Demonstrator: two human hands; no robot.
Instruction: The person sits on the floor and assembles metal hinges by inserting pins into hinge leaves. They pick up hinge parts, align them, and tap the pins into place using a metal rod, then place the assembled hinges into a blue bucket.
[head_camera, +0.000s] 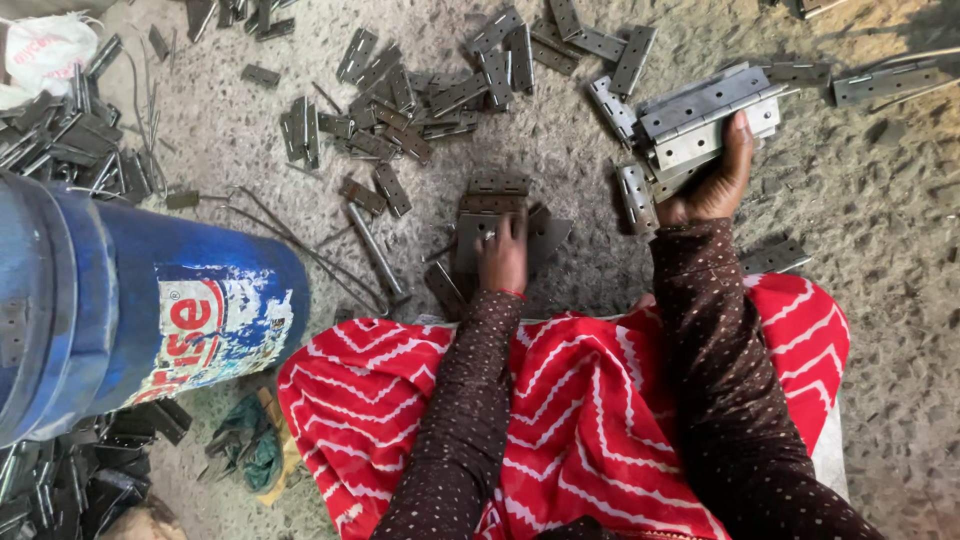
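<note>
A: Scanning from the left: blue drum (120, 310) on its side, dark hinges heaped above (60, 140) and below it (70, 480). Thin rods (300, 245) lie on the floor (880, 330) past its mouth.

B: Centre?

A: Left hand (502, 255) pressed flat on a small pile of hinges (495, 205) just in front of the knees, fingers closed down over the top piece. Loose hinges (400, 95) scattered beyond it, unsorted, some overlapping.

B: Right side?

A: Right hand (715, 175) grips a stack of hinges (705, 120), thumb across the top, raised a little off the floor. Several leaves thick, edges roughly aligned. More single hinges (885, 82) lie further right.

B: Progress?

A: Judgement only: gathering seems partly done. One stack is in the right hand, one pile under the left. Most pieces are still strewn across the floor, so much is left. Cannot tell whether the heaps by the drum are finished.
</note>
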